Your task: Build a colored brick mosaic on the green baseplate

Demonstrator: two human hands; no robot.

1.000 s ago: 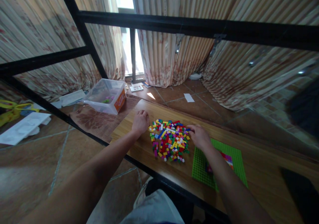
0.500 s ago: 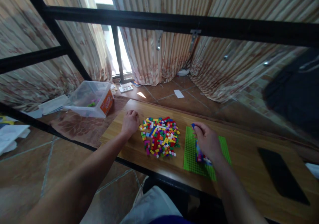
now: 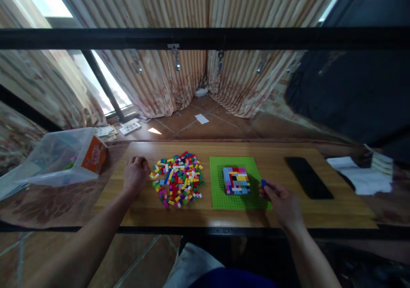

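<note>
Between the thumb and fingers of my right hand (image 3: 283, 200) is a small blue toy brick (image 3: 263, 182), held just past the right edge of the green baseplate (image 3: 218, 200). A square, many-coloured brick structure (image 3: 236, 180) stands on the baseplate, to the left of that hand, with a hollow in its middle. My left hand (image 3: 136, 173) rests on the tabletop with curled fingers, beside the left edge of a spread pile of loose bricks (image 3: 179, 179). Whatever lies inside its fingers is hidden.
A black phone-like slab (image 3: 308, 178) lies on the wooden table (image 3: 198, 217) at right. Left of the table stands a clear plastic bin (image 3: 60, 151) with an orange label. A dark metal bar (image 3: 198, 38) crosses above the table, before the curtains (image 3: 179, 83).
My right hand, holding the blue brick, has moved from over the structure to the baseplate's right edge, uncovering the structure. The view has turned right. My left hand stays by the pile.
</note>
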